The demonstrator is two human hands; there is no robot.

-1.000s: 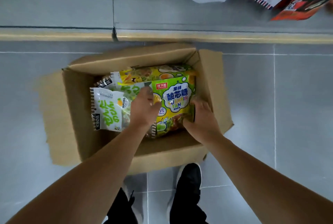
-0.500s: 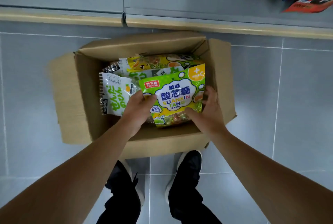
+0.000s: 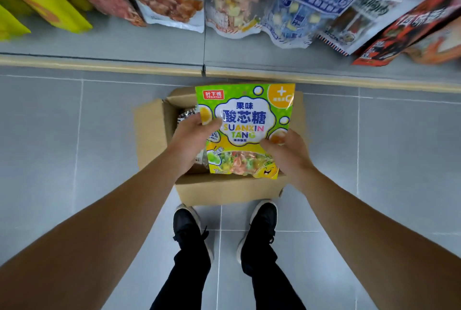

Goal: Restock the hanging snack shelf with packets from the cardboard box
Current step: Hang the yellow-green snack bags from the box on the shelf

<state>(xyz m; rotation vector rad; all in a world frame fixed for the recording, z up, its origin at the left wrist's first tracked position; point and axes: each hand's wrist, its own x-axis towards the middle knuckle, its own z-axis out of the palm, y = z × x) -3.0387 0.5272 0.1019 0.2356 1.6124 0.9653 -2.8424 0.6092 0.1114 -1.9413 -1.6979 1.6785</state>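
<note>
A green and yellow candy packet [image 3: 245, 110] with blue lettering is held upright above the open cardboard box [image 3: 224, 191] on the floor. My left hand [image 3: 190, 143] grips its left edge, thumb on the front. My right hand [image 3: 287, 151] grips its lower right edge. The packet hides most of the box's inside; one dark-edged packet [image 3: 185, 116] peeks out at the left. Hanging snack packets [image 3: 232, 7] line the shelf across the top of the view.
The shelf's base ledge [image 3: 149, 68] runs across just beyond the box. Grey floor tiles [image 3: 74, 135] lie on both sides. My two black shoes [image 3: 189, 227] stand right behind the box's near wall.
Both hands have lifted the candy packet up out of the box, and it now faces me upright. The view has risen, bringing the hanging packets into sight.
</note>
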